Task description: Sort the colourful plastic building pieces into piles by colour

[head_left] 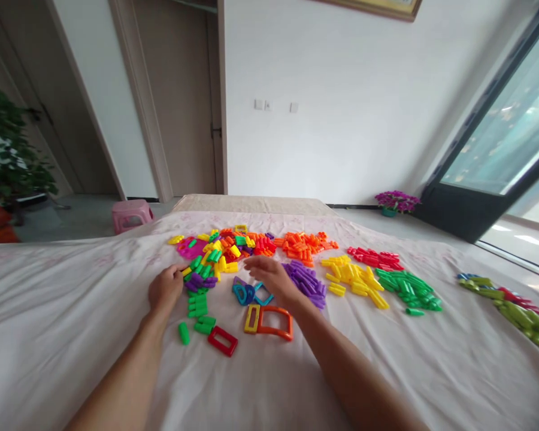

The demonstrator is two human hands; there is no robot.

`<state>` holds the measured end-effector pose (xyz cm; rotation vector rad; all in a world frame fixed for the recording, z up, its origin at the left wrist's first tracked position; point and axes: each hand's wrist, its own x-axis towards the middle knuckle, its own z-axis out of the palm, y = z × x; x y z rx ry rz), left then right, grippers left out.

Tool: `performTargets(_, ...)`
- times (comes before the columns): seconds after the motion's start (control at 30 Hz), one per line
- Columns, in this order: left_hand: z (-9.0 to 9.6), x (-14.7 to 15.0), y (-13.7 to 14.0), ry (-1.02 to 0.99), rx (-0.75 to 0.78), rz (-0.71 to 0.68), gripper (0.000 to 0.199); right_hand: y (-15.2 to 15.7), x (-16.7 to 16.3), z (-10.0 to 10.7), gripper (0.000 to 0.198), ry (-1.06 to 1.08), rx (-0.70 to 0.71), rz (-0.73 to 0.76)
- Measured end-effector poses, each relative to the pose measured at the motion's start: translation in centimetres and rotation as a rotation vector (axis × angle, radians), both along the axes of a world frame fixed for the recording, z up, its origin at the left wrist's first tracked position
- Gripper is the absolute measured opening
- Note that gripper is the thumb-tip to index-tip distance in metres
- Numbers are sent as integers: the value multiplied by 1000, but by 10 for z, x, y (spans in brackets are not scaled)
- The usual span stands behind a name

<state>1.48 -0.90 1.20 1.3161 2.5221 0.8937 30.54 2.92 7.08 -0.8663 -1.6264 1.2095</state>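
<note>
One white wall [350, 120] stood behind one pale cloth [94, 287], which covered the whole work surface. Two brown doors [175, 96] showed at the left, one glass door [489, 137] at the right. One leafy plant [9, 143], one pink stool [130, 214] and one pot of magenta flowers [397, 201] were on the floor.

On the cloth, one mixed heap [224, 248] of plastic pieces spread out beyond the two hands. Right of it lay five single-colour piles, one each of orange [305, 244], purple [304, 282], yellow [354, 276], red [375, 258] and green [408, 290]; their pieces overlapped too much to count. One further group [521, 314] lay at the far right edge.

The left hand [165, 290] was at the heap's left edge, fingers bent together beside a yellow piece; whether they gripped it, I could not tell. The right hand [273, 278] hung between the heap and the purple pile, fingers extended and loosely open.

Between the forearms lay one orange frame [291, 326], one yellow frame [247, 320] touching it, one red frame [223, 352] and at least three blue shapes [249, 293]. One green tube [184, 333] lay alone nearby. Three wall plates [294, 108] were the smallest.
</note>
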Motion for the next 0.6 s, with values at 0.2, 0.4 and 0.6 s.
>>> performTargets(0.2,3,2,-1,18,-7,1,39,-54,-48,-17,45,-602,695,339)
performTargets(0.4,3,3,-1,26,8,-8,40,-69,-60,-22,45,-801,784,338)
performTargets(0.6,3,3,-2,28,11,-10,39,-69,-60,-25,30,-778,653,251)
